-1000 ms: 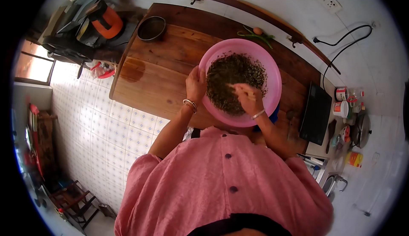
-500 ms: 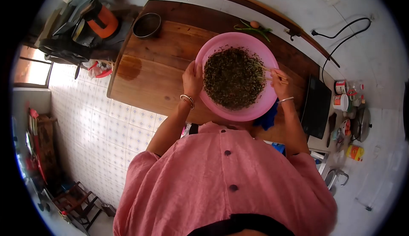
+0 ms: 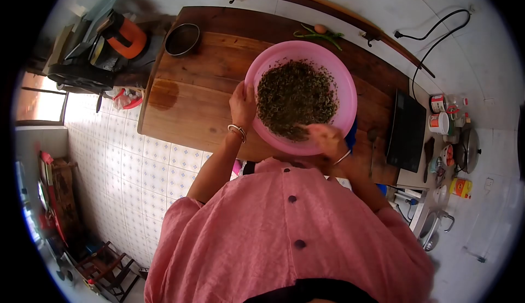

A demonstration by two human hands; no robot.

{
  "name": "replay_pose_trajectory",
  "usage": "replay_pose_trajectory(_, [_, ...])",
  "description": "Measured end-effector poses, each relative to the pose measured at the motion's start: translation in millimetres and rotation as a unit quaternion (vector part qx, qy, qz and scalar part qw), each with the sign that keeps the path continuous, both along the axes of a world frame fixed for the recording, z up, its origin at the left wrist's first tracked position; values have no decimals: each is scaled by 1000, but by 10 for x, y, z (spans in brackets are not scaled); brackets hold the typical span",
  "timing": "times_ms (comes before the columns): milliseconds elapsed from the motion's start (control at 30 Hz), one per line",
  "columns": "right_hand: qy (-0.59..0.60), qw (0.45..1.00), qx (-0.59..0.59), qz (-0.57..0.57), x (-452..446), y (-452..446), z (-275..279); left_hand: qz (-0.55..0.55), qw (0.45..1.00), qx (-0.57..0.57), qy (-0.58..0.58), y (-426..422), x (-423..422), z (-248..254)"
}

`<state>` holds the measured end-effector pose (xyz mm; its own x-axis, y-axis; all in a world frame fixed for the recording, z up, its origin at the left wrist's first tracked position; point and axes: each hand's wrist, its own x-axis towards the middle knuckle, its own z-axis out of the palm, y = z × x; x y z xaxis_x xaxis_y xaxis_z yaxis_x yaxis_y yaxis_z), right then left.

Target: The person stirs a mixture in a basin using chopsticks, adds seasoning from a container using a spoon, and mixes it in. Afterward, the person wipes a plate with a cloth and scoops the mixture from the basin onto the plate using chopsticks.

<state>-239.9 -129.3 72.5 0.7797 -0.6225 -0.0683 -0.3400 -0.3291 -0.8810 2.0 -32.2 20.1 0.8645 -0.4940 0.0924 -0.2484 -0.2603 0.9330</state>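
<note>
A large pink basin (image 3: 350,92) rests on the wooden table, holding a dark green, finely chopped mixture (image 3: 290,92) with pale bits in it. My left hand (image 3: 242,104), a bangle at its wrist, grips the basin's left rim. Low over the basin's right front side is my right hand (image 3: 329,140), smeared by motion. Its fingers are closed around chopsticks (image 3: 302,126), whose tips are in or at the mixture and hard to make out.
On the wooden table (image 3: 202,84) stand a round dark pan (image 3: 182,39) at the back left and a black flat panel (image 3: 406,131) at the right. Green peppers (image 3: 322,36) and an egg (image 3: 320,28) lie behind the basin. An orange kettle (image 3: 127,38) stands far left.
My right hand has swept from the basin's right side toward its front with the chopsticks. My left hand still holds the rim. The view has shifted slightly.
</note>
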Motion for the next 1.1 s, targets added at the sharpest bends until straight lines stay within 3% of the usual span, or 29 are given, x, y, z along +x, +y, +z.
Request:
replay_pose_trajectory(33, [61,996,47,-47,-100,-175,-60,2,1000,1,1,5,-8,-25])
replay_pose_trajectory(100, [44,994,43,-87,-195,-474,-82,-7,997,-26,67,-6,10,-82])
replay_pose_trajectory(200, [-17,993,-30,-109,-299,-687,-137,-8,998,-30,54,4,-14,32])
replay_pose_trajectory(300, [22,987,10,-156,-336,-750,-337,4,1000,5,12,-6,-1,2])
replay_pose_trajectory(433, [-24,986,-18,-164,-317,-798,-363,-17,999,-1,52,28,3,25])
replay_pose_trajectory(633, [-27,985,55,-158,-240,-844,-156,-4,999,37,21,22,-31,142])
replay_pose_trajectory(733, [-25,990,45,-133,-252,-788,-223,8,999,-7,35,3,-73,164])
replay_pose_trajectory(800, [8,987,29,-160,-274,-781,-356,11,1000,-21,21,-17,-44,-53])
replay_pose_trajectory(867, [-8,980,-144,-134,-340,-841,-557,11,1000,-11,6,9,-35,-21])
replay_pose_trajectory(1000, [-70,962,-235,-121,-343,-825,-612,18,998,43,33,31,-37,-3])
replay_pose_trajectory(1100, [-103,965,-225,-93,-338,-850,-741,11,997,64,49,30,-28,-68])
